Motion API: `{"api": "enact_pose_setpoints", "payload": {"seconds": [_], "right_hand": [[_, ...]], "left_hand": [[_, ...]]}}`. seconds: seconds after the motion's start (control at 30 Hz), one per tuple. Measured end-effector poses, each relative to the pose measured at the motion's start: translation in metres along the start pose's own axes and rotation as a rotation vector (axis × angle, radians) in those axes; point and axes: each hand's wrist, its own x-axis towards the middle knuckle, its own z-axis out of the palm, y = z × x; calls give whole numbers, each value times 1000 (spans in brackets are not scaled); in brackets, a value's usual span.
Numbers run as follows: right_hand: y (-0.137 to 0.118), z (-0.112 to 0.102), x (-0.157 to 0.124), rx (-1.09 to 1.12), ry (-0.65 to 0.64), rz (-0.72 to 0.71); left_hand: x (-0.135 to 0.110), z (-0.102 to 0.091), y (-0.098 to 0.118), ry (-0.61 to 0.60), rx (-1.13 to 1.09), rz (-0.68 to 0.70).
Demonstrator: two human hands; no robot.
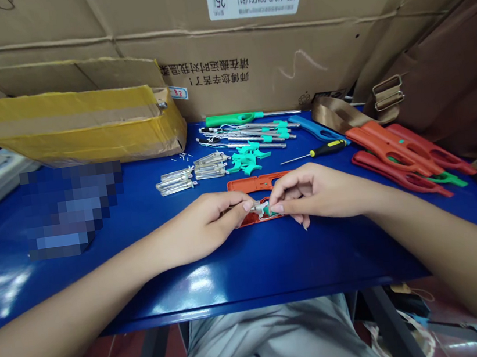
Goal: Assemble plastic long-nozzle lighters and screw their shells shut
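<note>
My left hand (pixel 220 220) pinches the end of a clear lighter fuel tank (pixel 260 206) between thumb and fingers. Against the tank's other end sits a small teal piece (pixel 268 210), which my right hand (pixel 305 196) pinches with thumb and forefinger; a thin white wire loops below. Both parts are over an orange lighter casing half (pixel 250 219), partly covered by my fingers. Just behind it lies a second orange casing half (pixel 250 184). Farther back are several clear fuel tanks (pixel 176 181) and a pile of teal triggers (pixel 248 158).
Metal lighter tubes with wires (pixel 254 134), a green lighter (pixel 231 119) and a screwdriver (pixel 326 148) lie at the back. Red and orange casings (pixel 397 149) are stacked at right. A yellow-taped cardboard box (pixel 127 137) stands at back left, before a large carton (pixel 199 49).
</note>
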Motion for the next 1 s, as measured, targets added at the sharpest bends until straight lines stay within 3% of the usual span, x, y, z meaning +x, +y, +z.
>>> {"api": "enact_pose_setpoints", "payload": {"seconds": [1.0], "right_hand": [[0, 3, -1, -78, 13, -10]], "left_hand": [[0, 4, -2, -11, 42, 18]]}}
